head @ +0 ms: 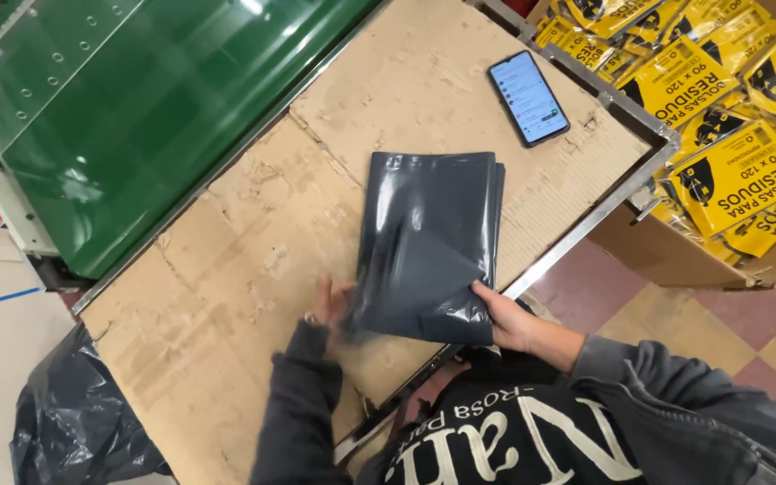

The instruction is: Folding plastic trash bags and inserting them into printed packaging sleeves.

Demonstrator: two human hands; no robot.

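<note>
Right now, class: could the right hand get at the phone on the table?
Probably yes. The right hand grips the folded grey bags, but only bare cardboard lies between it and the phone; it looks like a stretch.

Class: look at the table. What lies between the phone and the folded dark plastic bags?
Nothing. In the head view, only bare worn cardboard separates the phone from the folded dark plastic bags.

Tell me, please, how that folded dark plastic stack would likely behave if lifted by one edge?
The folded dark plastic stack looks thin and creased, so it would probably droop. Its glossy surface suggests the layers may slide apart. It likely weighs little.
</note>
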